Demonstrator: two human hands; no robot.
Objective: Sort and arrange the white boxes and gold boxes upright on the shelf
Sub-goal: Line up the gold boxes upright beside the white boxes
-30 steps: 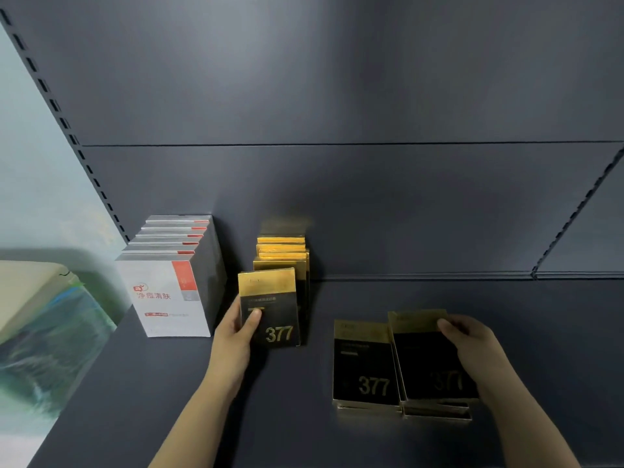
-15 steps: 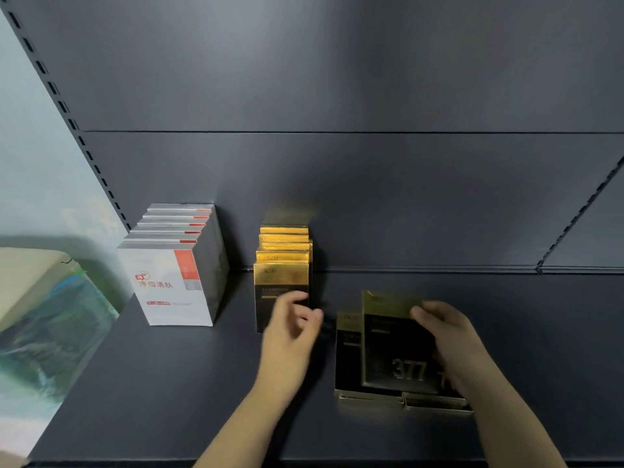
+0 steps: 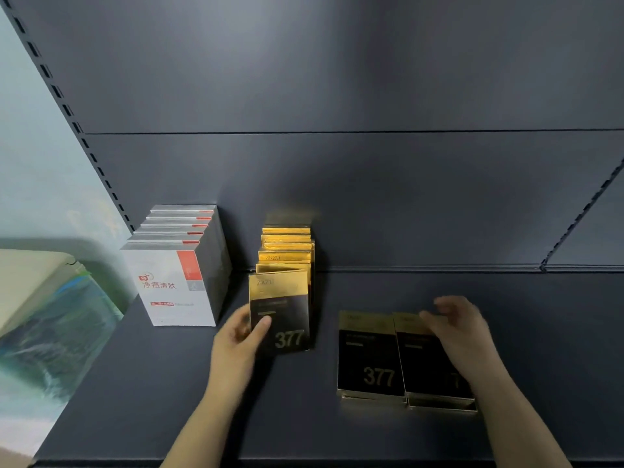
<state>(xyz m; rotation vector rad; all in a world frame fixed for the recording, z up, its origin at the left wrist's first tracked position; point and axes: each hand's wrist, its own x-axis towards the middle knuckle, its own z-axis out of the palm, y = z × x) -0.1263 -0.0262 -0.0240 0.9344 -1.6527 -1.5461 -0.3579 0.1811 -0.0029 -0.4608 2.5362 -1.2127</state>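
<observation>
Now, held box: a gold box (image 3: 279,310) with a shiny gold upper band, a black lower face and "377" in gold, standing upright at the front of the gold row.
Left hand: the left hand (image 3: 240,336) grips that box at its lower left edge, thumb across the black face, the other fingers tucked behind it.
Right hand: the right hand (image 3: 461,327) hovers with fingers loosely spread over the flat stacks, fingertips at the top edge of the right-hand stack; whether it touches the box I cannot tell (the hand is blurred), and it grips nothing.
Gold row: about five gold boxes (image 3: 286,246) stand upright behind the held one, reaching back to the rear panel, only their gold top edges showing.
Flat stacks: two stacks (image 3: 369,356) lie face up side by side, touching, to the right of the row; each shows at least two boxes, judging by the edges at the near end.
White boxes: six white boxes (image 3: 175,287) with a red and grey patch and red print stand upright in a row at the left, beside the gold row but apart from it.
Shelf: the dark grey shelf (image 3: 135,400) carries all of them.
</observation>
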